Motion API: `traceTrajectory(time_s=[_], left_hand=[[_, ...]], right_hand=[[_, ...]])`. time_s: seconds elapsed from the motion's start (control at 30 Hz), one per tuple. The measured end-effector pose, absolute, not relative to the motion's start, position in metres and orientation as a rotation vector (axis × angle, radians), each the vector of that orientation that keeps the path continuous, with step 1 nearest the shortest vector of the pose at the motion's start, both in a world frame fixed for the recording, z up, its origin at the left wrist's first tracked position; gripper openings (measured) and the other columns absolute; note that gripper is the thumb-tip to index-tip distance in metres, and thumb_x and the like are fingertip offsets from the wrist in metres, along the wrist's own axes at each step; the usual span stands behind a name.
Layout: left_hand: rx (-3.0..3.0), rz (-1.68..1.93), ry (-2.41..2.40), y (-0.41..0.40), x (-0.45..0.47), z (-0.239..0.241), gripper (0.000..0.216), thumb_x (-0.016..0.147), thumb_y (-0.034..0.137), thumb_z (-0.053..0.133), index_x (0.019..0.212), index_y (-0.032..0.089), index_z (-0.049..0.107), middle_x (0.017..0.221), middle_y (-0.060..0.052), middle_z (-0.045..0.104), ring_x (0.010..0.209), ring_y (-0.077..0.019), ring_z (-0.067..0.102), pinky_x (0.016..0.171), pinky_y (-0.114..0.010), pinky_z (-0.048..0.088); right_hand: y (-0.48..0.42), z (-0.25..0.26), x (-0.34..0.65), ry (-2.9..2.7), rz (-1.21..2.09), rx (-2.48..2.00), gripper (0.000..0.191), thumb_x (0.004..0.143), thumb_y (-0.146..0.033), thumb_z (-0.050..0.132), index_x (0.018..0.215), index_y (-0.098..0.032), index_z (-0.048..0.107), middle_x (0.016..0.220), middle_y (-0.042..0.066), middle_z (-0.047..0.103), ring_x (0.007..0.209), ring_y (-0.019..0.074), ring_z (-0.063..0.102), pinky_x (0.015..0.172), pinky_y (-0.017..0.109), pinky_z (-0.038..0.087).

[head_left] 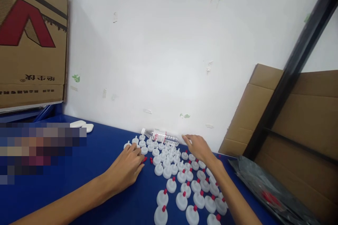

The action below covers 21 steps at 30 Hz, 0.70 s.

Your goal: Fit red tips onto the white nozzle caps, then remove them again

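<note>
My left hand (pixel 129 165) reaches over the blue table at the left edge of a cluster of white nozzle lids (pixel 167 172). Its fingers curl inward around a small red cap (pixel 145 159) at the fingertips. Beside it on the table lies another red cap (pixel 151 160). My right hand (pixel 199 147) is over the far right part of the cluster, close to the bottle's base, with its fingers bent and drawn together; whatever they hold is hidden. Nearer lids, such as the white lid with a red tip (pixel 161 215), carry red caps, while those farther back have bare white nozzles.
A clear plastic bottle (pixel 161 136) lies along the wall behind the lids. White rounded objects (pixel 88 127) sit at the back left. A printed carton (pixel 31 63) stands upper left. At right are cardboard (pixel 250 112), a black post (pixel 290 66) and a dark plastic bag (pixel 253 179).
</note>
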<state>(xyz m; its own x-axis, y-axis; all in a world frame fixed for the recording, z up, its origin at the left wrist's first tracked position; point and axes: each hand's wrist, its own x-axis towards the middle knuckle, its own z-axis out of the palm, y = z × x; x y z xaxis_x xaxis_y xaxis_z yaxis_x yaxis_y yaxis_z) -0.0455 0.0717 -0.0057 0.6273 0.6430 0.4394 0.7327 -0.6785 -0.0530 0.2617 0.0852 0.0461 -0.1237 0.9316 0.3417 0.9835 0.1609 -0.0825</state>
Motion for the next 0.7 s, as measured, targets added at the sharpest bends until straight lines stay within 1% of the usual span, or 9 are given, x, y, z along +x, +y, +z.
traceTrajectory(time_s=[0.03, 0.07, 0.17, 0.23, 0.33, 0.47, 0.6, 0.7], left_hand=[[-2.633, -0.574, -1.126, 0.072, -0.045, -0.005, 0.02, 0.093, 0.017, 0.051, 0.086, 0.017, 0.07, 0.091, -0.011, 0.065, 0.097, -0.03, 0.053, 0.086, -0.045, 0.041], [-2.644, -0.571, -1.128, 0.071, -0.045, -0.005, 0.02, 0.094, 0.016, 0.051, 0.086, 0.017, 0.07, 0.091, -0.011, 0.065, 0.097, -0.0298, 0.053, 0.085, -0.045, 0.042], [-2.685, -0.588, -1.149, 0.072, -0.045, -0.006, 0.02, 0.093, 0.015, 0.051, 0.086, 0.017, 0.069, 0.091, -0.01, 0.065, 0.096, -0.0293, 0.054, 0.083, -0.042, 0.042], [-2.731, -0.626, -1.176, 0.073, -0.046, -0.008, 0.018, 0.093, 0.014, 0.052, 0.086, 0.017, 0.069, 0.092, -0.01, 0.066, 0.096, -0.0287, 0.054, 0.081, -0.041, 0.042], [-2.801, -0.699, -1.209, 0.076, -0.047, -0.011, 0.016, 0.092, 0.014, 0.053, 0.085, 0.017, 0.067, 0.091, -0.008, 0.066, 0.096, -0.028, 0.054, 0.08, -0.038, 0.041], [-2.877, -0.755, -1.252, 0.078, -0.047, -0.014, 0.016, 0.092, 0.015, 0.053, 0.081, 0.018, 0.065, 0.086, -0.007, 0.065, 0.091, -0.0262, 0.054, 0.076, -0.035, 0.039], [-2.939, -0.791, -1.272, 0.08, -0.047, -0.013, 0.017, 0.092, 0.016, 0.052, 0.081, 0.018, 0.064, 0.084, -0.006, 0.065, 0.09, -0.0251, 0.054, 0.075, -0.034, 0.039], [-2.937, -0.819, -1.266, 0.079, -0.047, -0.01, 0.016, 0.091, 0.018, 0.052, 0.08, 0.018, 0.064, 0.083, -0.006, 0.065, 0.09, -0.0252, 0.054, 0.075, -0.033, 0.039]], right_hand=[[0.078, 0.051, 0.261, -2.098, -0.266, -1.802, 0.052, 0.104, -0.047, 0.023, 0.11, -0.02, 0.067, 0.111, 0.01, 0.071, 0.108, 0.0261, 0.063, 0.092, 0.037, 0.041], [0.07, 0.056, 0.259, -2.066, -0.297, -1.756, 0.048, 0.103, -0.048, 0.027, 0.11, -0.021, 0.066, 0.11, 0.009, 0.071, 0.107, 0.0247, 0.063, 0.093, 0.036, 0.041], [0.046, 0.061, 0.25, -1.972, -0.379, -1.578, 0.032, 0.097, -0.05, 0.047, 0.094, -0.023, 0.065, 0.096, 0.004, 0.071, 0.091, 0.0228, 0.065, 0.084, 0.035, 0.044], [0.032, 0.06, 0.241, -1.967, -0.38, -1.509, 0.025, 0.095, -0.046, 0.053, 0.093, -0.023, 0.062, 0.092, 0.003, 0.068, 0.084, 0.0218, 0.064, 0.078, 0.034, 0.045], [0.015, 0.056, 0.227, -2.057, -0.261, -1.42, 0.016, 0.097, -0.038, 0.051, 0.098, -0.025, 0.06, 0.098, 0.003, 0.066, 0.083, 0.0194, 0.064, 0.075, 0.032, 0.047], [0.003, 0.048, 0.208, -2.199, -0.128, -1.318, 0.014, 0.1, -0.031, 0.047, 0.103, -0.027, 0.06, 0.105, 0.001, 0.066, 0.086, 0.0177, 0.065, 0.075, 0.031, 0.049], [0.0, 0.035, 0.194, -2.296, -0.157, -1.266, 0.013, 0.099, -0.03, 0.05, 0.109, -0.028, 0.058, 0.104, 0.001, 0.067, 0.081, 0.018, 0.066, 0.071, 0.031, 0.05], [0.001, 0.028, 0.19, -2.339, -0.2, -1.209, 0.018, 0.097, -0.027, 0.052, 0.115, -0.027, 0.056, 0.108, 0.003, 0.067, 0.089, 0.0197, 0.066, 0.075, 0.032, 0.052]])
